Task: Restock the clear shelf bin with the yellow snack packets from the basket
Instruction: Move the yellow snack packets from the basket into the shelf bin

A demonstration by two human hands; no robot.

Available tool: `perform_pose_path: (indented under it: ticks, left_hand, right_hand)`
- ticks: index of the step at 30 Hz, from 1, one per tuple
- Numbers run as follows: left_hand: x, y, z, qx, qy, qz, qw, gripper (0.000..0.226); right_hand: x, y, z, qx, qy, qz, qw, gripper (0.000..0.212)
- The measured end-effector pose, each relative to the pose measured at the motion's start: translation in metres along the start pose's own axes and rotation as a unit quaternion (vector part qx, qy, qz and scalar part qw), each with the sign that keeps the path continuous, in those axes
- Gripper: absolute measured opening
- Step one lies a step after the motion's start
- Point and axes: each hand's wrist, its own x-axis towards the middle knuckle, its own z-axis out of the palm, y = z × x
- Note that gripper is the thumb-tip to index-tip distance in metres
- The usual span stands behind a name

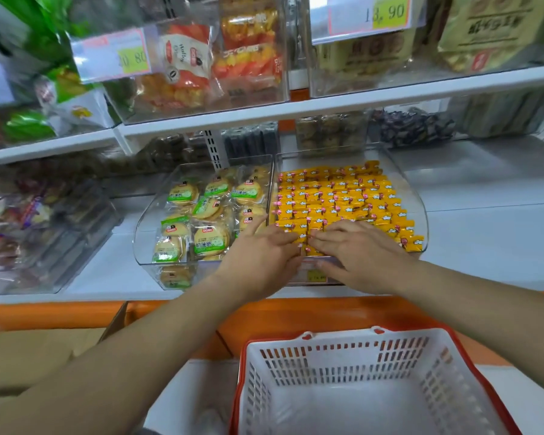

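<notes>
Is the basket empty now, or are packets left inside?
Empty, as far as shown: the basket floor is bare, though its near end is out of frame.

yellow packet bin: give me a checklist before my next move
1. Basket emptied: ok, no packets visible in it.
2. Yellow packets in rows: ok at the back; front row lies under the hands, cannot tell.
3. Left hand and right hand free: ok, both rest flat on the front packets.
4. Bin not overfilled: cannot tell, packets sit at the front right rim.
5. Cookie bin free of yellow packets: ok.
</notes>
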Motion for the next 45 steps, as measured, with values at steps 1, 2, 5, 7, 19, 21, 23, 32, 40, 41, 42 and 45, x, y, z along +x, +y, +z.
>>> perform_pose_path:
  ticks: [1,2,5,7,19,21,23,32,40,41,42,45]
  left_hand:
    - [-0.003,0.003,-0.003,0.012,-0.035,-0.007,0.999,0.044]
    - [-0.005,0.006,-0.006,0.012,-0.067,-0.018,0.998,0.048]
    - [-0.015,0.016,-0.018,-0.03,-0.074,-0.054,0.995,0.053]
    - [-0.031,0.025,-0.025,-0.072,-0.004,-0.066,0.995,0.043]
    - [-0.2,0.103,0.11,-0.256,-0.167,-0.491,0.816,0.071]
    - [-0.219,0.113,0.132,-0.307,-0.177,-0.541,0.763,0.07]
    - [-0.229,0.122,0.148,-0.375,-0.164,-0.568,0.714,0.052]
    - [-0.235,0.124,0.169,-0.394,-0.117,-0.577,0.706,0.017]
    - [-0.234,0.123,0.169,-0.398,-0.122,-0.573,0.706,0.018]
    - [-0.234,0.123,0.168,-0.398,-0.121,-0.573,0.706,0.019]
    - [-0.234,0.123,0.167,-0.398,-0.119,-0.574,0.706,0.02]
    - [-0.234,0.123,0.167,-0.396,-0.114,-0.575,0.706,0.019]
  right_hand:
    - [-0.001,-0.002,-0.001,0.003,-0.005,0.001,1.0,0.068]
    - [-0.002,-0.004,-0.002,0.007,-0.01,0.005,1.0,0.065]
    - [-0.006,-0.013,-0.005,0.023,-0.002,0.032,0.999,0.058]
    - [-0.015,-0.023,-0.005,0.031,0.064,0.051,0.996,0.054]
    - [-0.16,-0.107,0.19,0.331,-0.172,0.185,0.909,0.037]
    - [-0.178,-0.107,0.23,0.316,-0.255,0.214,0.888,0.047]
    - [-0.192,-0.105,0.263,0.296,-0.325,0.262,0.859,0.058]
    - [-0.198,-0.119,0.329,0.225,-0.434,0.26,0.833,0.055]
    - [-0.158,-0.154,0.332,0.386,-0.45,0.18,0.785,0.046]
    - [-0.156,-0.161,0.334,0.372,-0.471,0.154,0.785,0.052]
    - [-0.155,-0.168,0.335,0.354,-0.489,0.125,0.787,0.057]
    - [-0.155,-0.184,0.339,0.311,-0.516,0.068,0.795,0.055]
